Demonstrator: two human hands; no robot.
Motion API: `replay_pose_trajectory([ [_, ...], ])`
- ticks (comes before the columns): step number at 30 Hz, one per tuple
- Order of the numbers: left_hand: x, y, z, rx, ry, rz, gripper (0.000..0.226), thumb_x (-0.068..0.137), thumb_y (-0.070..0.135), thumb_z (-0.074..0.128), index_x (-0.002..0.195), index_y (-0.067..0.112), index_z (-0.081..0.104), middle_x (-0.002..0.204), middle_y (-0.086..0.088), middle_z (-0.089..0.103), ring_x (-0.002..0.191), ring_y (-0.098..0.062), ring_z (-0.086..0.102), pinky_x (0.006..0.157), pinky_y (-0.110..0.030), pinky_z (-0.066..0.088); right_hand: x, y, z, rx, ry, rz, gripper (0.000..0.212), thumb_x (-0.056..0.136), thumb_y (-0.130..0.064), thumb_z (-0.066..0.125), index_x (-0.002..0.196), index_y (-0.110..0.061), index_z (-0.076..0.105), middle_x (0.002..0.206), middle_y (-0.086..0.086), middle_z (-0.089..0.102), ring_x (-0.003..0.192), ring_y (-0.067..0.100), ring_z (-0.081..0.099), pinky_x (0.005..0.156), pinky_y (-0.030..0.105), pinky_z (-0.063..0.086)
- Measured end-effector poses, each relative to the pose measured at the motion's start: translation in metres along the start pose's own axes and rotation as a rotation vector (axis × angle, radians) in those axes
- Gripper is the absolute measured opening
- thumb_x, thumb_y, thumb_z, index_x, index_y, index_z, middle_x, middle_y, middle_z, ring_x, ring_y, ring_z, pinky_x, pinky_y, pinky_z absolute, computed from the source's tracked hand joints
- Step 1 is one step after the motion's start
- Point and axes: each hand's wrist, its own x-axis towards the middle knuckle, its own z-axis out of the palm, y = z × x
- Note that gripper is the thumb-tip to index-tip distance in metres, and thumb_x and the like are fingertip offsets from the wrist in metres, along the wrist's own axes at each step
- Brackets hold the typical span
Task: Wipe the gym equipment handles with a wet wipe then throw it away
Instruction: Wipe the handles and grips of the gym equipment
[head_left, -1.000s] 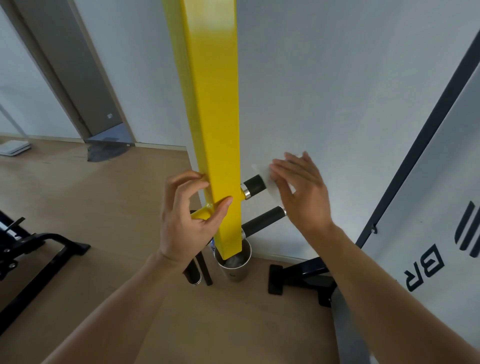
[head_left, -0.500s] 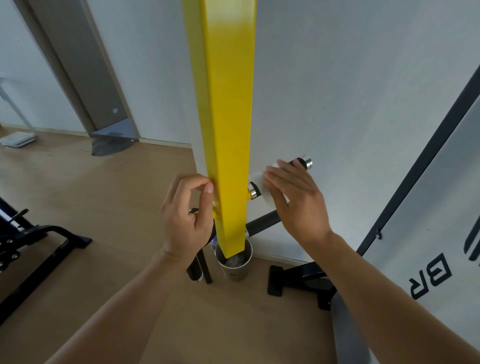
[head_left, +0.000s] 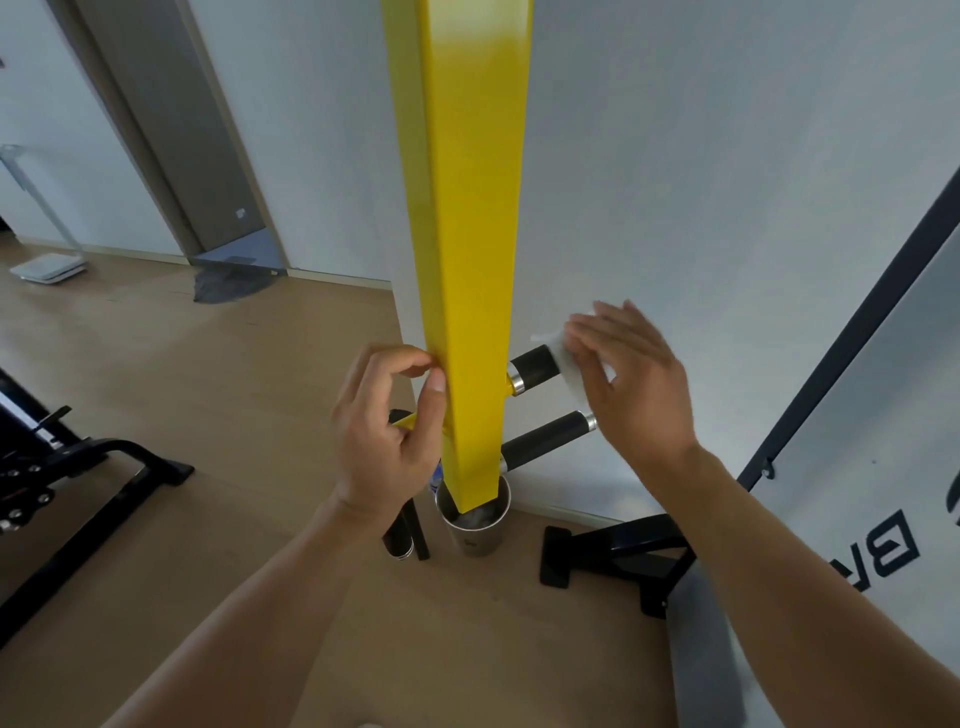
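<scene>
Against pale wall, right hand (head_left: 631, 384) presses crumpled wet wipe (head_left: 569, 371) around cylindrical black handle (head_left: 535, 365).

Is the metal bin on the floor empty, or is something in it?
Not empty: crumpled pale material shows inside the bin, below the yellow post. How full, cannot tell.

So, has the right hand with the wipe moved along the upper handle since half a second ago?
Yes. The right hand and wet wipe slid outward along the upper handle, away from the yellow post.
</scene>
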Motion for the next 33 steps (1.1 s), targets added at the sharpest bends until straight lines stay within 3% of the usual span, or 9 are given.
replay_pose_trajectory([
  [4, -0.001, 0.0, -0.001, 0.007, -0.012, -0.007, 0.036, 0.094, 0.027, 0.062, 0.09, -0.009, 0.064, 0.086, -0.016, 0.066, 0.08, -0.024, 0.062, 0.076, -0.025, 0.049, -0.015, -0.016, 0.01, 0.086, -0.067, -0.213, 0.022, 0.099, -0.018, 0.064, 0.114, -0.008, 0.076, 0.12, 0.005, 0.073, 0.119, 0.022, 0.066, 0.112, 0.044, 0.043],
  [9, 0.001, -0.002, 0.001, 0.028, -0.036, -0.018, 0.04, 0.089, 0.031, 0.071, 0.091, -0.008, 0.063, 0.087, -0.014, 0.065, 0.08, -0.023, 0.061, 0.076, -0.023, 0.049, -0.001, 0.018, 0.004, -0.006, 0.055, -0.037, 0.023, 0.099, -0.018, 0.062, 0.113, -0.006, 0.076, 0.117, 0.007, 0.074, 0.115, 0.027, 0.068, 0.114, 0.046, 0.04],
  [13, 0.003, -0.003, 0.001, 0.038, -0.037, -0.048, 0.039, 0.086, 0.031, 0.073, 0.089, -0.006, 0.063, 0.085, -0.011, 0.064, 0.077, -0.022, 0.06, 0.074, -0.022, 0.048, 0.003, 0.008, 0.003, 0.08, -0.191, -0.3, 0.028, 0.098, -0.021, 0.064, 0.12, -0.006, 0.073, 0.118, 0.01, 0.072, 0.113, 0.027, 0.066, 0.113, 0.047, 0.041],
  [16, 0.003, -0.002, 0.002, 0.03, -0.04, -0.057, 0.038, 0.085, 0.031, 0.074, 0.089, -0.005, 0.062, 0.087, -0.004, 0.061, 0.078, -0.018, 0.058, 0.075, -0.018, 0.046, 0.024, 0.017, -0.01, 0.041, -0.33, -0.402, 0.037, 0.088, -0.02, 0.077, 0.123, -0.011, 0.072, 0.116, 0.007, 0.071, 0.108, 0.027, 0.065, 0.1, 0.046, 0.051],
  [19, 0.003, -0.001, 0.005, 0.038, -0.042, -0.066, 0.039, 0.084, 0.031, 0.075, 0.087, -0.006, 0.061, 0.086, -0.004, 0.061, 0.078, -0.017, 0.057, 0.075, -0.016, 0.045, 0.036, 0.02, -0.007, -0.061, -0.34, -0.463, 0.042, 0.079, -0.019, 0.085, 0.119, -0.011, 0.074, 0.112, 0.007, 0.074, 0.102, 0.03, 0.069, 0.092, 0.046, 0.056],
  [23, 0.005, -0.005, 0.005, 0.065, -0.041, -0.066, 0.042, 0.082, 0.032, 0.078, 0.087, -0.006, 0.061, 0.084, -0.012, 0.064, 0.077, -0.02, 0.059, 0.075, -0.016, 0.045, 0.032, 0.012, 0.009, 0.031, -0.335, -0.571, 0.035, 0.086, -0.022, 0.081, 0.118, -0.008, 0.074, 0.114, 0.008, 0.074, 0.101, 0.03, 0.071, 0.093, 0.049, 0.055],
  [30, 0.005, -0.007, 0.005, 0.074, -0.055, -0.089, 0.043, 0.081, 0.035, 0.079, 0.086, -0.004, 0.061, 0.083, -0.011, 0.065, 0.077, -0.017, 0.058, 0.076, -0.01, 0.042, 0.045, 0.07, -0.031, -0.089, -0.221, -0.407, 0.031, 0.09, -0.032, 0.074, 0.113, -0.011, 0.077, 0.114, 0.005, 0.076, 0.099, 0.026, 0.073, 0.098, 0.045, 0.053],
  [32, 0.006, -0.008, 0.005, 0.063, -0.054, -0.081, 0.044, 0.082, 0.035, 0.078, 0.085, -0.005, 0.061, 0.082, -0.011, 0.064, 0.076, -0.018, 0.058, 0.076, -0.012, 0.043, 0.04, 0.066, -0.042, 0.013, -0.179, -0.149, 0.025, 0.092, -0.033, 0.069, 0.106, -0.014, 0.079, 0.106, 0.0, 0.078, 0.098, 0.023, 0.072, 0.094, 0.035, 0.053],
  [33, 0.006, -0.008, 0.004, 0.059, -0.053, -0.08, 0.043, 0.082, 0.035, 0.079, 0.085, -0.004, 0.061, 0.082, -0.011, 0.064, 0.076, -0.018, 0.058, 0.076, -0.013, 0.043, 0.034, 0.06, -0.044, 0.11, -0.127, 0.099, 0.018, 0.092, -0.03, 0.07, 0.099, -0.017, 0.08, 0.097, -0.009, 0.078, 0.093, 0.016, 0.07, 0.086, 0.027, 0.052],
])
